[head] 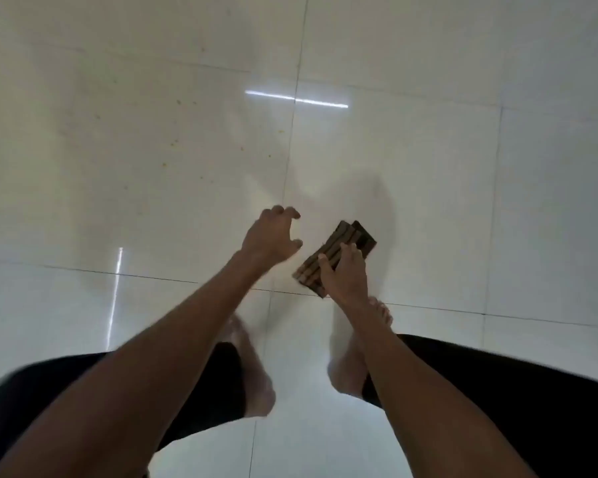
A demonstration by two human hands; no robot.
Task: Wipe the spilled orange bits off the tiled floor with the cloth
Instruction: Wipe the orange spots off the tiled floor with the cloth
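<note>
Small orange bits (175,143) lie scattered over the white tiled floor (428,167), mostly on the tile to the upper left of my hands. My right hand (342,274) grips a folded brown striped cloth (339,243) held above the floor, right of the spill. My left hand (271,236) hovers just left of the cloth with its fingers loosely curled, holding nothing. The bits are faint and tiny in this blurred frame.
My bare feet (252,367) stand on the tiles below the hands, with dark shorts (497,391) at the bottom. Dark grout lines (290,150) cross the glossy floor, which reflects strip lights (296,99).
</note>
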